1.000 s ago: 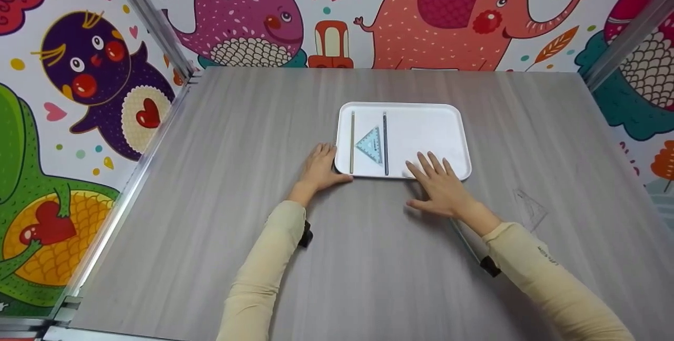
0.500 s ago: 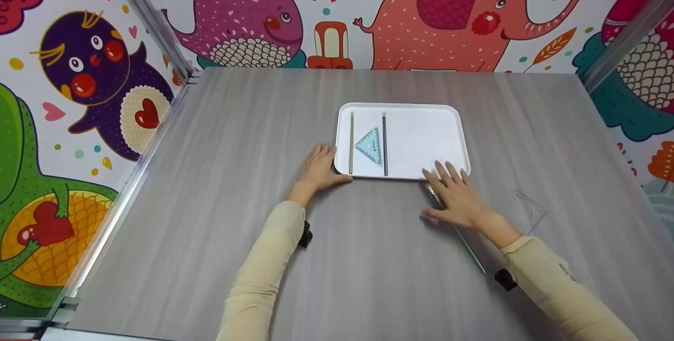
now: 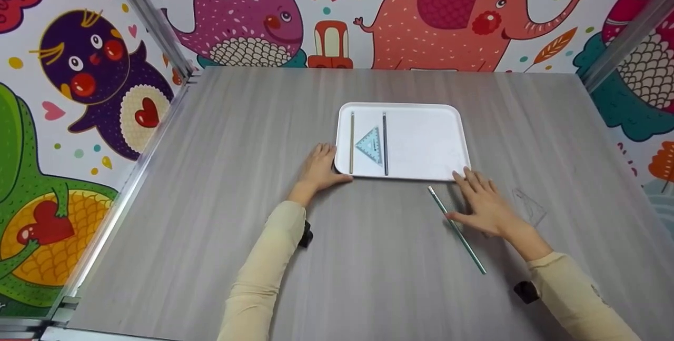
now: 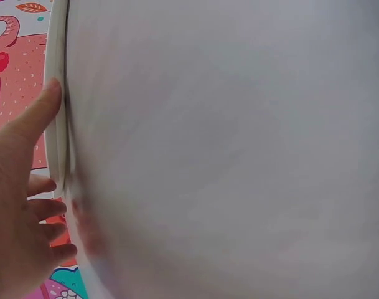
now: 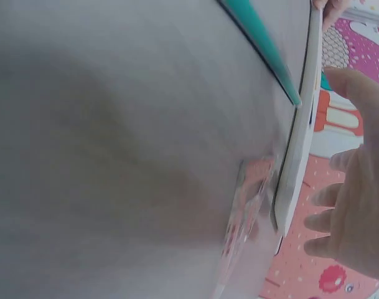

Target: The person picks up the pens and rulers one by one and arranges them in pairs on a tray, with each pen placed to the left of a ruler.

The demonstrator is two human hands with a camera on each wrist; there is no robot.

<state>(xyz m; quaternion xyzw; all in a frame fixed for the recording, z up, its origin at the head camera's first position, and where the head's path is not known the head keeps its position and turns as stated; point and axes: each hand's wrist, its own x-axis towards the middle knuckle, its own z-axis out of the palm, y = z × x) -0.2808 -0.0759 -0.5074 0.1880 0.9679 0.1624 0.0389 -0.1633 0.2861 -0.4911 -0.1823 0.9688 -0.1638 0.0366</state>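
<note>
A white rectangular tray (image 3: pixel 426 141) lies on the table, holding a yellowish pencil (image 3: pixel 352 143), a light-blue set square (image 3: pixel 372 146) and a dark pencil (image 3: pixel 385 143). My left hand (image 3: pixel 318 168) rests against its near left corner, thumb along the front rim and fingers at the left side. At the near right corner is my right hand (image 3: pixel 487 204), its fingers spread and the fingertips close to the rim; contact is unclear. Under the right thumb's side a green pencil (image 3: pixel 468 249) lies slanted on the table. A transparent set square (image 3: pixel 532 207) lies beyond the right hand, partly hidden by it.
The grey wood-grain table (image 3: pixel 237 136) extends around the tray. Cartoon-printed walls (image 3: pixel 337 9) stand behind and at the sides, with metal posts (image 3: pixel 152 20) at the corners. A metal rail (image 3: pixel 126 230) runs along the left table edge.
My right hand has slid rightward from the tray's front edge to its near right corner, uncovering the green pencil. My left hand and the tray look nearly unmoved.
</note>
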